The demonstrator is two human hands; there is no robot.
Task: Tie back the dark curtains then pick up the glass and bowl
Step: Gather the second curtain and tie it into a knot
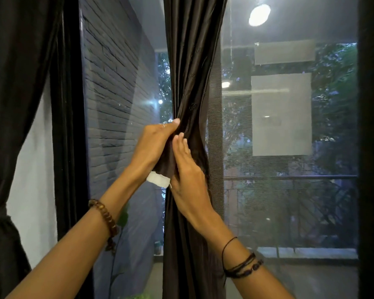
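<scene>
A dark brown curtain (192, 61) hangs in front of the window, gathered into a narrow bunch at its middle. My left hand (153, 145) grips the bunch from the left, fingers curled into the fabric. My right hand (188, 169) presses flat against the bunch from the right, fingers straight and together. A strip of the dark fabric with a white end (158, 179) hangs between my two hands. A second dark curtain (15, 83) at the far left is cinched low down. No glass or bowl is in view.
A large window with a mesh screen (279, 190) fills the view, with black frame posts at the left (69, 126) and right (368, 147). A dark brick wall (115, 83) lies outside. Green plant leaves (123, 216) show low behind my left forearm.
</scene>
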